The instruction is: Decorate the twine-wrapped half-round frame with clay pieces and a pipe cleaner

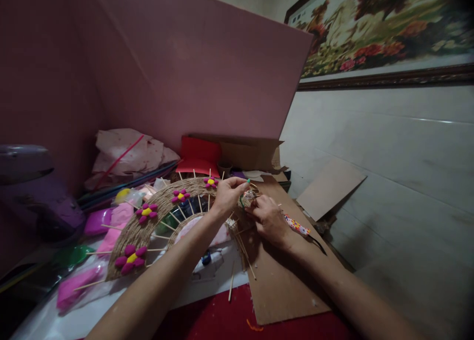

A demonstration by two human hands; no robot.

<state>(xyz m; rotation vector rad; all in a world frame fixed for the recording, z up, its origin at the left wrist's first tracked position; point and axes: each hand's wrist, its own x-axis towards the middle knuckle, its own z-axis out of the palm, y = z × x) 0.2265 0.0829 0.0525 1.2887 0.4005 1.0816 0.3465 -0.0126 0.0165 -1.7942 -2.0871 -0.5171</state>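
Note:
My left hand [231,193] is closed in a pinch, with a small green spot [248,180] at its fingertips. What lies between those fingers is too small to make out. Close by, my right hand [268,219] has its fingers curled in, and what they hold is mostly hidden. A small shiny clear piece [249,196] shows between the two hands. Left of them lies a twine-wrapped arch [124,231] with thin wooden sticks poking out along it. Purple flowers with yellow centres, such as this flower [130,259], sit on the arch.
A cardboard sheet [285,293] lies under my right forearm. Loose sticks [244,248] rest at its left edge. A patterned tool with a black cord [296,225] lies beyond my right wrist. Bright pink packets [79,285] are at left; a red packet [200,155] stands behind.

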